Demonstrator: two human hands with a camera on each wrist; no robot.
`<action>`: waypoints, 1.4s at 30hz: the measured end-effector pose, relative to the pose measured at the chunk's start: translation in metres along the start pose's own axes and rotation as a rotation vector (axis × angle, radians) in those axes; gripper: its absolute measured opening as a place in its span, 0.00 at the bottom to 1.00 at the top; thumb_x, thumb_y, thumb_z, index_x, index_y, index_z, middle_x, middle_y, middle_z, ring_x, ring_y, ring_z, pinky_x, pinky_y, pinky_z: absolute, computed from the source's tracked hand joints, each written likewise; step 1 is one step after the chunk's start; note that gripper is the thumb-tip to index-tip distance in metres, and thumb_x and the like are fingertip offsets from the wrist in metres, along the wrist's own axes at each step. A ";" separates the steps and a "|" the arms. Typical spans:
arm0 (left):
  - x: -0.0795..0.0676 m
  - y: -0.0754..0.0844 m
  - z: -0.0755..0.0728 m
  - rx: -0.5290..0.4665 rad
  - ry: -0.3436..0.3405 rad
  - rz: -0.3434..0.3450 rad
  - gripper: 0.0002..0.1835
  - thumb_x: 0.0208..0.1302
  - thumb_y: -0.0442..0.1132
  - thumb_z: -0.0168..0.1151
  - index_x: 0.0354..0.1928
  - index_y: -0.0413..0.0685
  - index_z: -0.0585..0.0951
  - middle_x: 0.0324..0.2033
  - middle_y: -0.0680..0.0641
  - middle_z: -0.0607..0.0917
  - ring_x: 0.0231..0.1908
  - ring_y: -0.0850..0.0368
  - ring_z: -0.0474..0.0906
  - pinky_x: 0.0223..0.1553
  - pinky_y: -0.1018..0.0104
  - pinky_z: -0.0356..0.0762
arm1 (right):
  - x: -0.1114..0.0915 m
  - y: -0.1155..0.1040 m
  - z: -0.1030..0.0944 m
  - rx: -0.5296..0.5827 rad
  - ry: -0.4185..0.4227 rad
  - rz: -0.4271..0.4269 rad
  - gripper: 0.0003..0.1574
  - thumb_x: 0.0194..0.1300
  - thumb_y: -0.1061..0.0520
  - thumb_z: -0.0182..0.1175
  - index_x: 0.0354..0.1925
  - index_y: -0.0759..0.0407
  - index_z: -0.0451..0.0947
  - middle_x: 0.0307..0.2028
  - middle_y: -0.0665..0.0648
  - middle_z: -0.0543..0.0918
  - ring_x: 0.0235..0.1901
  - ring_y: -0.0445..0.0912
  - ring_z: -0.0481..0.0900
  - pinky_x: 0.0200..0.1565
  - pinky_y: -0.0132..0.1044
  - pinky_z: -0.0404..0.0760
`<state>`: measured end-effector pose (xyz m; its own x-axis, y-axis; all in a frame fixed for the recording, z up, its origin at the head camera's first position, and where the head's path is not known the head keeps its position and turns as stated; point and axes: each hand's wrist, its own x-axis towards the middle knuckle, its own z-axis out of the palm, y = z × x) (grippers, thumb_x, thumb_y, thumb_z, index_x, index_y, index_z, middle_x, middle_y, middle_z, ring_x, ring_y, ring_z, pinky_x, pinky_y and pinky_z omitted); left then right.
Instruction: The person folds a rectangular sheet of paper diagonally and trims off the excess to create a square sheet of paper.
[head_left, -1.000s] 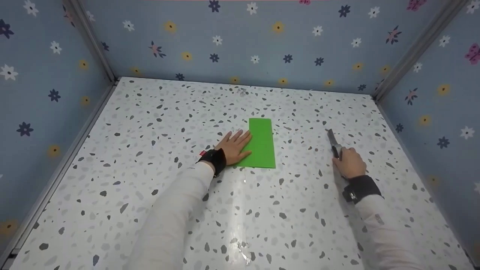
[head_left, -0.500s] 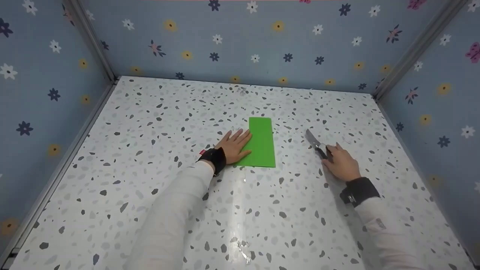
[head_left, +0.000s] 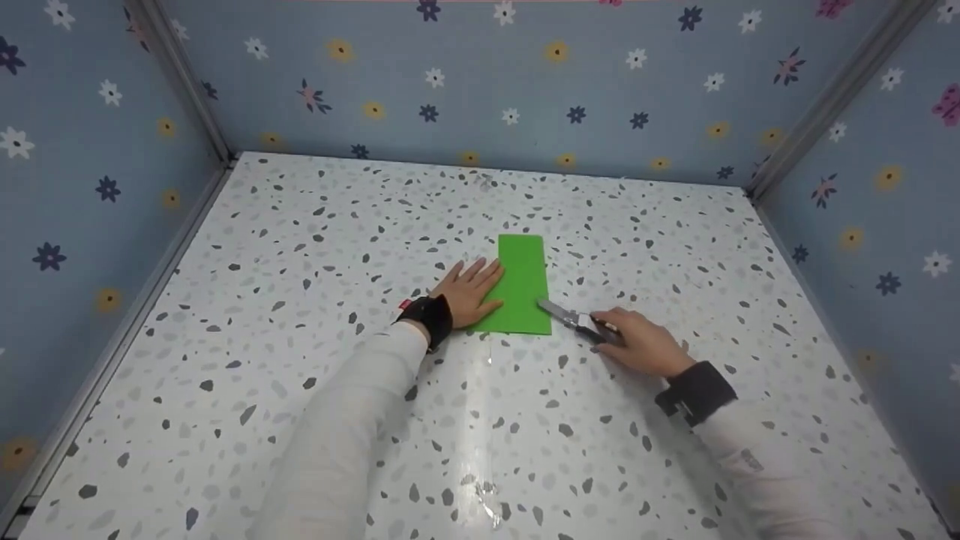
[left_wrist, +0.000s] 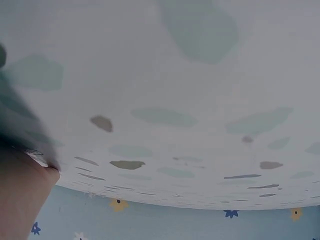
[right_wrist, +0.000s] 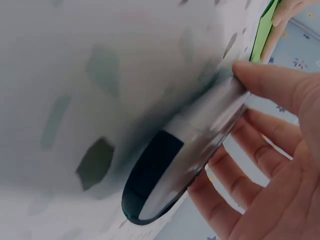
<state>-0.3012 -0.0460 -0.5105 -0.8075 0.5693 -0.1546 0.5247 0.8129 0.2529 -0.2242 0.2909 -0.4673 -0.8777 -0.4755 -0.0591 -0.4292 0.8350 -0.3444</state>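
A green sheet of paper [head_left: 525,281] lies on the speckled white table in the head view. My left hand [head_left: 469,292] rests flat on its left side, fingers spread, covering part of that edge. Only some skin [left_wrist: 22,192] of that arm or hand shows in the left wrist view. My right hand [head_left: 641,345] grips a utility knife [head_left: 559,310] with a grey blade and a silver-and-black handle. The blade points left, its tip overlapping the paper's right edge near the lower corner. In the right wrist view, thumb and fingers hold the handle [right_wrist: 195,135] close over the table.
The speckled table [head_left: 337,225] is enclosed by blue flowered panels [head_left: 487,82] at the back and both sides. A shiny strip of clear tape [head_left: 476,427] runs along the table toward the near side, below the paper.
My right hand has brought the knife leftward from the right of the table to the paper's right edge, turning the blade to point left. My left hand and the paper stay put.
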 end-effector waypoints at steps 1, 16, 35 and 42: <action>0.001 -0.001 0.001 0.005 -0.006 -0.001 0.39 0.81 0.61 0.32 0.83 0.51 0.41 0.84 0.50 0.41 0.84 0.48 0.35 0.84 0.46 0.31 | 0.000 -0.002 0.001 0.010 -0.013 -0.022 0.36 0.66 0.57 0.68 0.69 0.64 0.72 0.48 0.62 0.85 0.41 0.50 0.79 0.41 0.44 0.81; 0.003 -0.003 0.003 0.019 -0.006 -0.002 0.39 0.81 0.61 0.33 0.83 0.51 0.41 0.84 0.50 0.42 0.84 0.49 0.36 0.85 0.47 0.33 | 0.002 -0.034 0.014 -0.005 -0.124 -0.136 0.37 0.68 0.51 0.68 0.72 0.53 0.72 0.61 0.60 0.82 0.58 0.56 0.81 0.58 0.56 0.84; 0.006 -0.006 0.007 0.044 -0.015 -0.010 0.39 0.81 0.63 0.31 0.83 0.54 0.39 0.84 0.51 0.40 0.84 0.50 0.34 0.84 0.47 0.32 | 0.004 -0.044 0.013 -0.064 -0.124 -0.154 0.36 0.67 0.52 0.68 0.71 0.53 0.73 0.58 0.60 0.83 0.52 0.53 0.83 0.52 0.53 0.86; 0.007 -0.006 0.006 0.029 -0.014 -0.003 0.44 0.78 0.67 0.35 0.83 0.54 0.39 0.84 0.51 0.40 0.84 0.50 0.35 0.84 0.46 0.32 | 0.003 -0.045 0.013 -0.067 -0.116 -0.157 0.37 0.67 0.52 0.69 0.71 0.55 0.73 0.57 0.61 0.83 0.48 0.51 0.83 0.48 0.50 0.87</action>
<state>-0.3081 -0.0462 -0.5192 -0.8053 0.5684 -0.1685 0.5302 0.8177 0.2243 -0.2053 0.2485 -0.4640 -0.7703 -0.6265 -0.1187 -0.5751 0.7629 -0.2953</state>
